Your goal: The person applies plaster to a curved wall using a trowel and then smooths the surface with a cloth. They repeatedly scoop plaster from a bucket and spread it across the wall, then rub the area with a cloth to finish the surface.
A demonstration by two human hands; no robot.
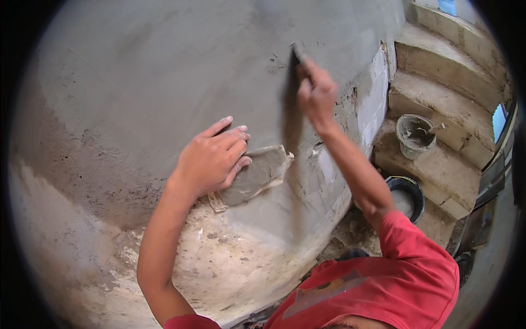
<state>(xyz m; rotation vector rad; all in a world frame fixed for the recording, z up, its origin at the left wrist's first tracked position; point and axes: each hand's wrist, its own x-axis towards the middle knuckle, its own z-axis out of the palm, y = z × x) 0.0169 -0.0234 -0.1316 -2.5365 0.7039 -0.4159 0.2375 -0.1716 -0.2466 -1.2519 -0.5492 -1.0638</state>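
Observation:
My right hand point(318, 93), slightly blurred, grips a dark flat tool point(296, 60), like a trowel seen nearly edge-on, against the grey plastered wall point(137, 82); a long shadow falls below it. My left hand point(211, 156) curls its fingers at the upper left of a pale, rough-edged flat piece point(255, 172) smeared with wet grey plaster, apparently holding it at the wall. The left thumb is largely hidden. Lower down, the wall surface turns pale and patchy, with bare blocks point(370, 98) along the right.
At the right, concrete stairs point(438, 93) climb beside the wall. A mortar bucket point(408, 148) with something sticking out sits on a step. Lower stands a dark tub point(405, 200) of greyish liquid, partly behind my right arm.

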